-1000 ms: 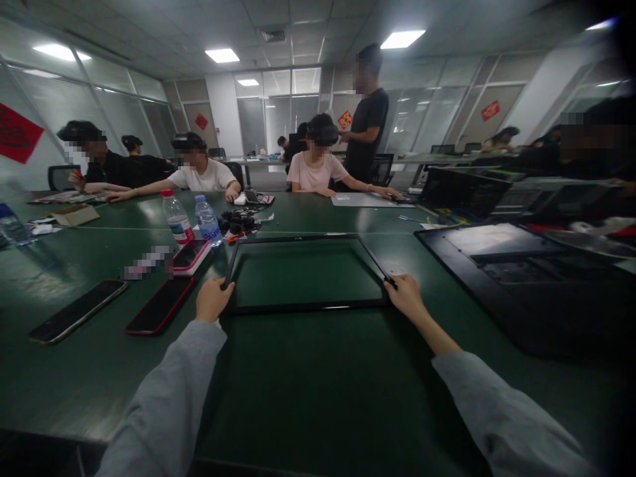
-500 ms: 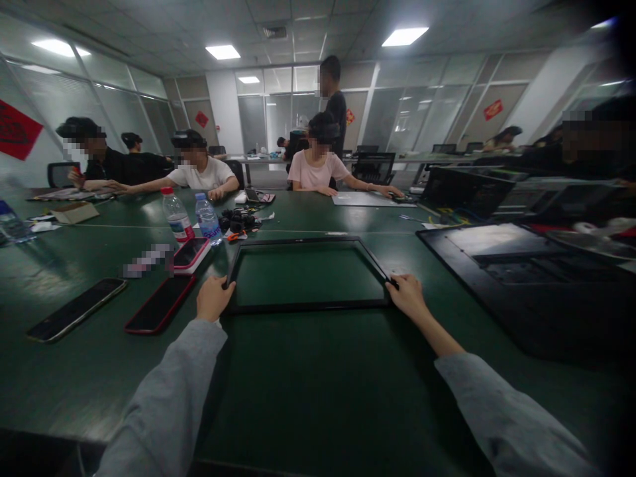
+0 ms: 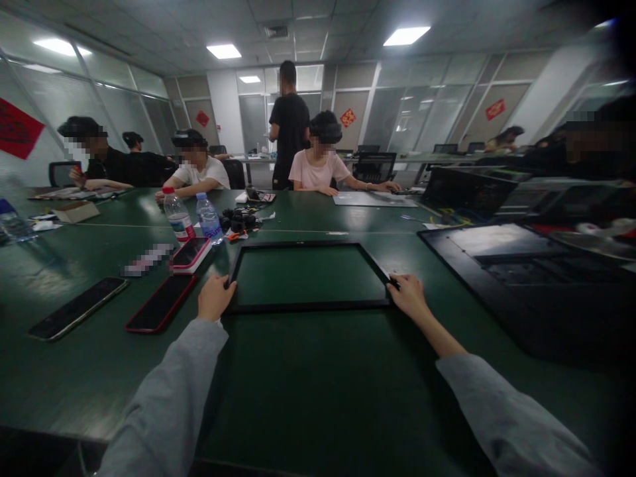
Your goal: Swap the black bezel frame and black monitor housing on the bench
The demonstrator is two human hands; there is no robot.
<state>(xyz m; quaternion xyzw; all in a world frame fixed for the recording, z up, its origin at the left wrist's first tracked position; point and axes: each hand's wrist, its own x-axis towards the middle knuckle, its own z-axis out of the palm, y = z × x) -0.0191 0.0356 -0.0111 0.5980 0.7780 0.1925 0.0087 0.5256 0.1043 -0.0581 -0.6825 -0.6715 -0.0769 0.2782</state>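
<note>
A thin black rectangular frame (image 3: 308, 307), like a screen bezel, is held between my two hands over the green table (image 3: 318, 391). Its middle is open and the tabletop shows through. My left hand (image 3: 214, 296) is closed on the frame's left side, thumb on top. On the opposite side my right hand (image 3: 408, 293) grips the right edge, also with the thumb above. Fingers under the frame are hidden. Whether its near edge touches the table I cannot tell.
Left of the frame lie a red-edged phone (image 3: 161, 303), another phone (image 3: 79, 308) and a red-and-white boxed phone (image 3: 191, 254). Two bottles, one red-capped (image 3: 179, 215) and one blue-capped (image 3: 209, 220), stand behind. A large black panel (image 3: 521, 285) lies at right. Several people sit beyond.
The frame's far edge has dipped slightly; my hands keep their grip almost in place. Behind the table, a standing person has moved left, and a seated person in white has drawn an arm in.
</note>
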